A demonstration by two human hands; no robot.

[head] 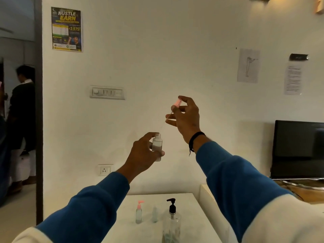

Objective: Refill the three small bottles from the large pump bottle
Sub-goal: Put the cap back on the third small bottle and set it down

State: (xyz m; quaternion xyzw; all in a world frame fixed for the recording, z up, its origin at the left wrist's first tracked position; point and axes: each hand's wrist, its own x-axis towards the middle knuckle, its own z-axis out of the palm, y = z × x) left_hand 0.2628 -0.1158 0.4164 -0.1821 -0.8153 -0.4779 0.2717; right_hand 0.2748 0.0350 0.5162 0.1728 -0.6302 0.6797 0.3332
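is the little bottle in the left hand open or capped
Open. The bottle in the left hand has a bare neck; the right hand holds its pink pump above it.

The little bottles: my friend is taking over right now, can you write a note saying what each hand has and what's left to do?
Left hand: grips an open small bottle upright in the air; it looks partly filled.
Right hand: pinches that bottle's pink pump top, lifted above the bottle, its tube hanging toward the neck.
On the white table: a small bottle with pink pump, a second small bottle with no pump visible, and the large pump bottle with black pump.
Done: the top is off the held bottle.
Left: how full the bottles are is unclear, so check each, fill from the large one and recap.
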